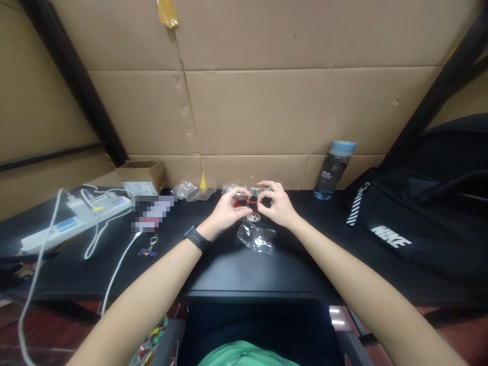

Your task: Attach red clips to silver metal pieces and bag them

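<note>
My left hand (227,209), with a dark watch on its wrist, is closed in a pinch around a red cord (252,202). My right hand (280,207) pinches the cord's other side, so a short stretch of it spans the gap between my fingertips. A bunched part of the red cord shows inside the curl of my left fingers. Just below the fingertips is a small round silvery piece (253,217); whether it hangs from the cord or rests on the table, I cannot tell. A crumpled clear plastic bag (257,239) lies right in front of it.
More clear plastic wrappers (186,191) lie along the cardboard wall. To the left are a white power strip (76,223) with cables, a small cardboard box (143,175) and a keychain (148,251). A water bottle (332,173) and black bag (415,213) stand on the right.
</note>
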A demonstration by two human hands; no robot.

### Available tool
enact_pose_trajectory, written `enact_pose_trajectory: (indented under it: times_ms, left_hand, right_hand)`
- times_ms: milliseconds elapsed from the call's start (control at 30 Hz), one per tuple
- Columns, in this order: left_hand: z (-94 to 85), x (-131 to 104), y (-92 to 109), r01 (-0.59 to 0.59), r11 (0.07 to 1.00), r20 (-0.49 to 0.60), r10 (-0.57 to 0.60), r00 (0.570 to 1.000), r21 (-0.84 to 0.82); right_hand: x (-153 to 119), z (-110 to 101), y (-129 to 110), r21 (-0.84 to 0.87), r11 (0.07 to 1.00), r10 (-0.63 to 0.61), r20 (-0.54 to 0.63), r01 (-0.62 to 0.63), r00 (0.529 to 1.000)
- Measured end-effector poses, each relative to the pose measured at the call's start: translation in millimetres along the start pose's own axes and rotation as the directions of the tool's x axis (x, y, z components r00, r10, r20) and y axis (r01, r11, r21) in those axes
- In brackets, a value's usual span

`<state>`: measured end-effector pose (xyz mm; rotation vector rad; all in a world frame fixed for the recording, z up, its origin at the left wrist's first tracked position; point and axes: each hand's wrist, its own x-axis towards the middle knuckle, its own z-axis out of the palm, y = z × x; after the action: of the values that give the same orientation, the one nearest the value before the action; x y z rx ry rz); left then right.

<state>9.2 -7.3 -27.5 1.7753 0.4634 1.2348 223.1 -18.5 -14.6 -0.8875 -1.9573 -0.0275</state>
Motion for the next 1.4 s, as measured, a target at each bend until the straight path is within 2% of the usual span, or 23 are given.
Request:
enact_pose_trajectory:
  times_ms: [267, 467, 533, 600, 667, 733, 833, 933, 1067, 1200, 1400]
  left_hand:
    - [-1.5, 0, 3, -0.008, 1.0, 0.018, 0.008, 1.0, 0.017]
    - [0.1, 0, -3, 0.029, 0.997, 0.019, -0.031, 0.999, 0.078]
    - [-0.1, -1, -4, 0.024, 0.989, 0.042, -0.03, 0.999, 0.145]
    - [-1.1, -1, -2, -0.003, 0.956, 0.075, -0.02, 0.997, 0.292]
    - [-2.7, -2, 0, -0.042, 0.884, 0.106, -0.009, 0.994, 0.466]
    - [-4.1, -2, 1, -0.063, 0.817, 0.129, -0.014, 0.992, 0.573]
    - [-4.6, -1, -4, -0.043, 0.792, 0.172, -0.079, 0.982, 0.609]
    - [-3.3, 1, -14, -0.03, 0.781, 0.235, -0.15, 0.96, 0.624]
    - [-1.7, 2, -20, -0.048, 0.746, 0.278, -0.186, 0.942, 0.664]
    - [-1.1, 3, -16, -0.046, 0.732, 0.281, -0.202, 0.938, 0.68]
    - [-4.6, 2, -8, -0.133, 0.725, 0.315, -0.12, 0.941, 0.676]
  right_hand:
    - [3, -7, 1, 0.01, 1.0, -0.013, -0.008, 0.013, 1.0]
    - [3, -7, -1, 0.002, 1.0, -0.005, -0.04, 0.005, 0.999]
    - [3, -9, -2, -0.014, 1.0, -0.016, -0.046, 0.015, 0.999]
    - [5, -12, -2, -0.054, 0.998, -0.025, -0.036, 0.023, 0.999]
    - [6, -18, -1, -0.112, 0.993, -0.021, 0.013, 0.023, 1.0]
    - [7, -23, 4, -0.167, 0.986, -0.009, 0.1, 0.025, 0.995]
    - [6, -27, 14, -0.228, 0.973, 0.023, 0.238, 0.033, 0.971]
    - [4, -26, 25, -0.27, 0.962, 0.064, 0.323, 0.027, 0.944]
    - [1, -24, 32, -0.306, 0.952, 0.098, 0.365, 0.019, 0.926]
    - [0, -24, 35, -0.323, 0.946, 0.127, 0.399, 0.01, 0.908]
    - [-2, -24, 40, -0.3, 0.954, 0.148, 0.437, -0.012, 0.887]
